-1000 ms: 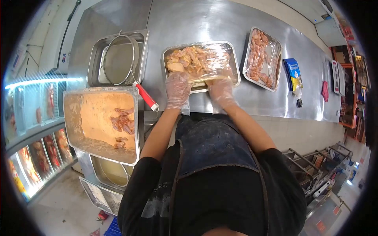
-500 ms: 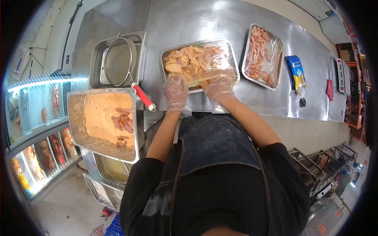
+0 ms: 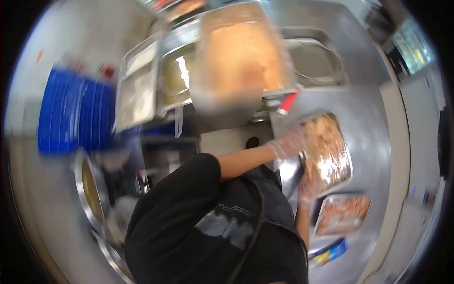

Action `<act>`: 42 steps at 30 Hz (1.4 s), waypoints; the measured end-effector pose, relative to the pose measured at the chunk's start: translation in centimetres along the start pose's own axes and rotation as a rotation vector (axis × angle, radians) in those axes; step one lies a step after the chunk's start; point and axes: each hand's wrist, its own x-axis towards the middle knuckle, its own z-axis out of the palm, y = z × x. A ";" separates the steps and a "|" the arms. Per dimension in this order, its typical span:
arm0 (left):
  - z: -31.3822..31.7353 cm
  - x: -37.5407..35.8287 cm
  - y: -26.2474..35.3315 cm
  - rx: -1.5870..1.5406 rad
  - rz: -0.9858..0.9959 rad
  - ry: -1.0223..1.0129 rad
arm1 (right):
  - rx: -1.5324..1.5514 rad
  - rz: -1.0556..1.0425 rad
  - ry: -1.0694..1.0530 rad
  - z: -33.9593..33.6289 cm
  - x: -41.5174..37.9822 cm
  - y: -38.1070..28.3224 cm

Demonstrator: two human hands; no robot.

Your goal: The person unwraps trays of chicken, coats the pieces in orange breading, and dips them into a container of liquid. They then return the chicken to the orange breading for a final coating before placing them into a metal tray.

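Head view: one person at a brushed-steel counter (image 3: 366, 142), two hands in clear plastic gloves, picture partly blurred.

Item: rectangular silver tray of pale orange meat pieces under glossy clear film (image 3: 347, 152). It lay on the counter, right of both hands.

Left hand (image 3: 289, 142): at the tray's far left part, fingers reaching over the edge, partly extended; whether they gripped film or rim could not be told.

Right hand (image 3: 308, 183): nearer, beside the tray's left edge, fingers pointing toward the far side; their opening and any hold were too blurred to tell.

Item: smaller silver tray of reddish meat pieces under clear film (image 3: 321, 215), on the near side of the first, with a blue and yellow packet (image 3: 327, 254) nearer yet.

Item: red handle with a pale end (image 3: 289, 100), beyond the left hand, near a rectangular steel pan of cloudy liquid (image 3: 309, 31).

Item: deep rectangular steel container of orange batter (image 3: 227, 106), left of that pan.

Farther left: a steel pan of yellowish liquid (image 3: 165, 97), a two-part metal tray with whitish contents (image 3: 138, 72) and ribbed blue plastic crates (image 3: 75, 111).
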 end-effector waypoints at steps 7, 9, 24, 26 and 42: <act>-7.8 -10.4 -2.1 -0.149 -0.230 0.120 | 0.844 0.538 0.015 -4.9 7.1 -8.2; -11.3 -14.5 -3.1 -0.235 -0.319 0.134 | 0.857 0.431 -0.061 -5.6 11.7 -12.9; -29.1 -40.1 -13.3 -0.712 -0.672 0.472 | 1.140 -0.035 -1.263 13.6 27.1 -56.7; -29.0 -41.2 -14.4 -0.693 -0.726 0.546 | 1.183 -0.033 -1.318 15.5 27.5 -59.5; -30.8 -34.5 -13.4 -0.515 -0.617 0.660 | 0.932 -0.245 -0.506 2.9 27.7 -42.7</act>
